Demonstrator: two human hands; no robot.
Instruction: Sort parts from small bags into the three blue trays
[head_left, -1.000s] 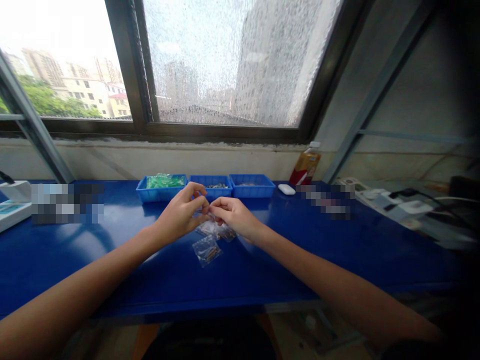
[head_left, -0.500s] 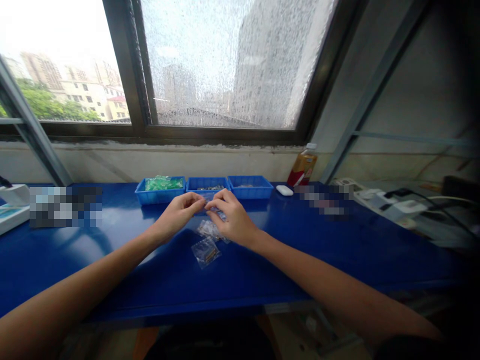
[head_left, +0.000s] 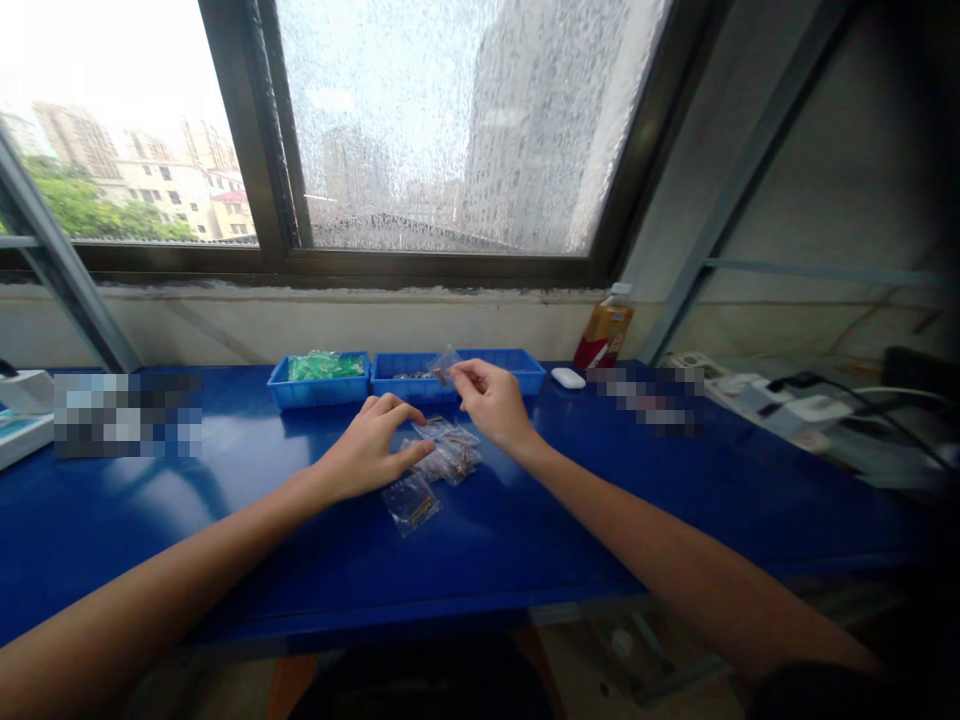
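Observation:
Between the thumb and fingers of my right hand (head_left: pixel 491 400) is a small clear plastic bag (head_left: pixel 447 362), raised in front of the blue bins. Something small and brownish shows in its lower part. My left hand (head_left: pixel 379 445) is open, thumb and fingers apart, at the left edge of a pile of clear bags (head_left: pixel 450 452) with small brass-coloured pieces inside. Whether its fingertips touch the pile I cannot tell. Closer to me lies another clear bag (head_left: pixel 412 503) with short brass-coloured pieces, at the pile's near side.
Along the back stand a blue bin (head_left: pixel 319 397) with green packets, a middle bin (head_left: pixel 401 386) with small metal parts, and a right bin (head_left: pixel 517 384). Farther right are a white case (head_left: pixel 568 378) and a drink bottle (head_left: pixel 604 327). Power strips and cables lie far right.
My hands have parted. The right one has lifted a clear bag up and right toward the bins; the left has opened and come down to the pile, which is now more visible.

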